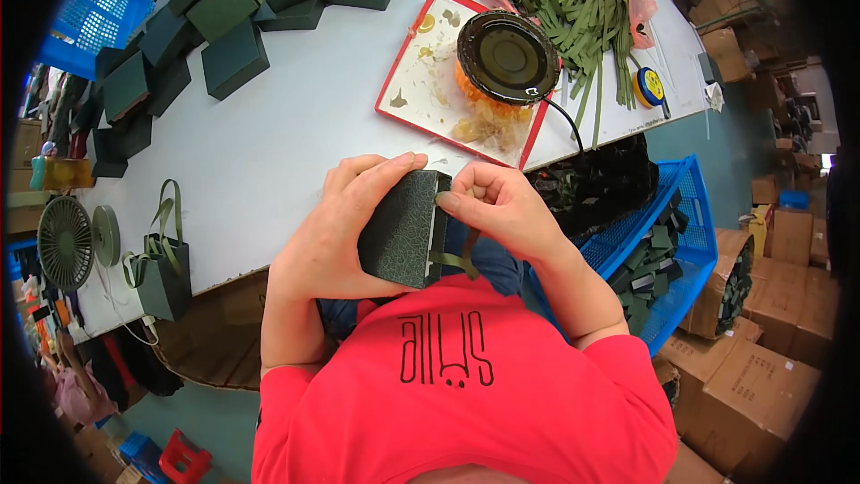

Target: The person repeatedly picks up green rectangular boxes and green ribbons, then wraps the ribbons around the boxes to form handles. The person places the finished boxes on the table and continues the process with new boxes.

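My left hand is wrapped round a dark green textured box, thumb along its lower edge and fingers over the top, tilting it above the near table edge. At the box's right side, my right hand is closed in a pinch near the upper corner. A green ribbon hangs in a loop from that side, its lower part attached near the bottom corner. The ribbon's other end runs up toward my right fingertips, where it is mostly hidden.
Many green boxes lie piled at the far left. A black-topped glue pot sits on a red-rimmed tray. Behind it are loose green ribbons. A ribbon-handled box and a fan stand left; a blue crate is right.
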A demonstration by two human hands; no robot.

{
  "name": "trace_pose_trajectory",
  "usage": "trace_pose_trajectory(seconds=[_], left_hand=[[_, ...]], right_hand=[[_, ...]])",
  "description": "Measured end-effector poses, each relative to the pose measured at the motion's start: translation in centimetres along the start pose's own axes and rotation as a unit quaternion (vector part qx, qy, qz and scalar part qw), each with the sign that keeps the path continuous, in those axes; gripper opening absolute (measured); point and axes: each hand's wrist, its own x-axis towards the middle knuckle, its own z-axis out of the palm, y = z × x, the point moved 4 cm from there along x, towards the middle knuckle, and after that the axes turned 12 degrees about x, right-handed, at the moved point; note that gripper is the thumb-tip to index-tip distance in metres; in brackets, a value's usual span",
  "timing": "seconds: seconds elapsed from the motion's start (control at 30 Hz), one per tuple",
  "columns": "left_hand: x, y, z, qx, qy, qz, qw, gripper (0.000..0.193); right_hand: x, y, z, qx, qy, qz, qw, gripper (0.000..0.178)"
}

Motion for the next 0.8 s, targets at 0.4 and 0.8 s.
trace_pose_trajectory(seconds=[0.4,0.8], left_hand=[[0.3,0.4,0.1,0.113,-0.076,0.031,0.99,0.098],[-0.2,-0.7,-0.6,0.046,-0.056,-0.041,0.997,0.103]], right_hand=[[1.0,1.2,-1.0,-0.086,-0.043,0.019,0.995,0.023],[-0.8,1.1,-5.5,0.086,0.166,-0.209,0.96,0.022]])
